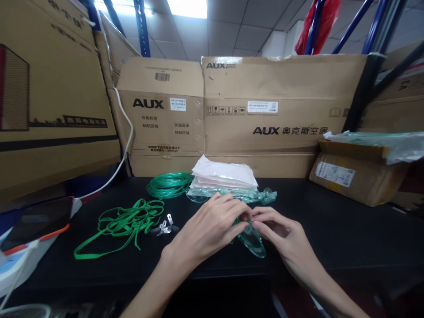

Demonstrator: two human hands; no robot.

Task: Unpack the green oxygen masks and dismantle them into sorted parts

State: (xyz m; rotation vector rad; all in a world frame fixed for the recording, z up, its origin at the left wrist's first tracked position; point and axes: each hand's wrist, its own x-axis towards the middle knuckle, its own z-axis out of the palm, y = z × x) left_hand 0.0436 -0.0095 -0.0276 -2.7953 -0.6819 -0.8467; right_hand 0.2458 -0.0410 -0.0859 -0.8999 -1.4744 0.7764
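Observation:
Near the front of the black table, my left hand and my right hand meet with fingertips pinched on a clear green plastic face mask. Its rounded part hangs below my fingers, and a bit of green shows between them; the exact pinch point is partly hidden. To the left lie a loose heap of green elastic straps and several small shiny metal clips. Behind my hands, more clear green plastic pieces rest against a stack of white packets, beside a coil of green tubing.
Cardboard boxes wall off the table's back, and a large carton stands at left. An open small box topped with plastic bags sits at right. A dark-screened device and white cable are at left.

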